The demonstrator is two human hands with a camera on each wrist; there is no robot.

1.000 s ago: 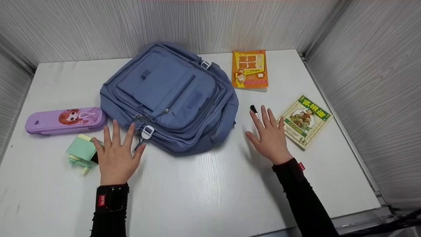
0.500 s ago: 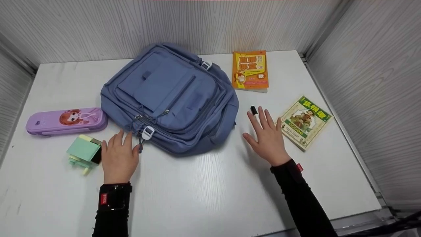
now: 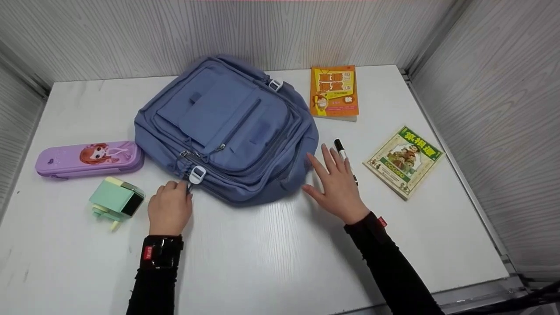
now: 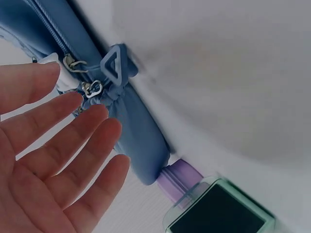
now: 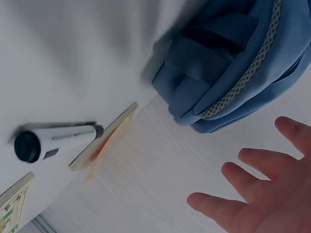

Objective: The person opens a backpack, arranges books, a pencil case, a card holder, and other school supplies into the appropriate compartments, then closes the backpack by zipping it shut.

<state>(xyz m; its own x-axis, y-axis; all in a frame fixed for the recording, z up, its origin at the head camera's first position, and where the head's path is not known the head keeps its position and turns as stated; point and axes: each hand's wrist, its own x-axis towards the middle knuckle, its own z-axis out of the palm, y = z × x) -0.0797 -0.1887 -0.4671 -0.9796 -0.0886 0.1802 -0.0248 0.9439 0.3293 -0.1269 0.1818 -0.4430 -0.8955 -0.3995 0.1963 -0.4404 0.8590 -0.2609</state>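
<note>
A blue backpack (image 3: 227, 127) lies with its zipped front up on the white table (image 3: 245, 262). My left hand (image 3: 169, 212) is at its lower left corner, beside a white buckle (image 3: 197, 174). In the left wrist view, the loosely bent fingers (image 4: 92, 160) are just short of the zipper pulls (image 4: 91, 88), with nothing in the palm. On the other side, my right hand (image 3: 339, 190) spreads its fingers near the backpack's right edge. Partly behind that hand lies a black-capped white marker (image 3: 342, 151); the right wrist view shows the marker (image 5: 63, 141) apart from the fingers.
Left of the backpack lies a purple pencil case (image 3: 89, 159), touching its side. A mint-green boxy object (image 3: 114, 199) with a dark panel stands in front of it. An orange book (image 3: 334, 90) is at the back right, and a green-and-cream book (image 3: 404, 162) lies farther right.
My left hand has drawn its spread fingers in and moved slightly right to the backpack's corner. My right hand has shifted left toward the backpack, uncovering more of the marker.
</note>
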